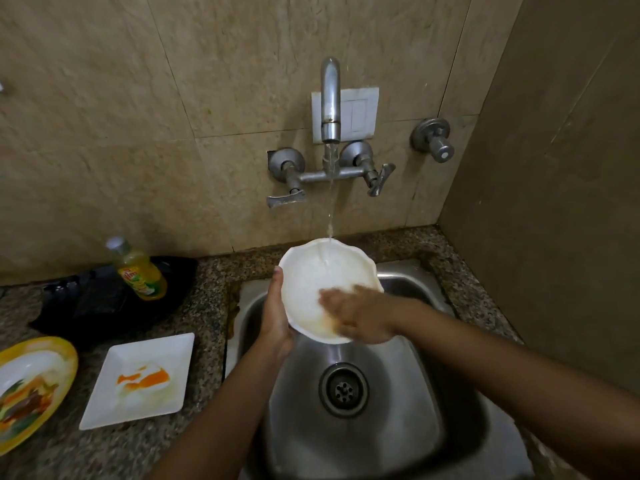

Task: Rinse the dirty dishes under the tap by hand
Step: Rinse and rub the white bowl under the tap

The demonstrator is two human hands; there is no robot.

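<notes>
A white scalloped plate (320,271) is tilted over the steel sink (398,403), and water from the wall tap (330,98) runs onto its upper part. My left hand (276,317) grips the plate's left rim from behind. My right hand (356,315) lies flat on the plate's lower face, blurred, with fingers spread over an orange-brown smear. On the counter at the left lies a white square plate (114,400) with orange and white food remains. A yellow-rimmed oval plate (65,355) with mixed leftovers sits at the far left edge.
A yellow dish soap bottle (140,271) stands on a black tray or bag (104,310) behind the square plate. The speckled granite counter (207,289) surrounds the sink. A wall stands close on the right. A separate valve knob (436,140) sticks out right of the tap.
</notes>
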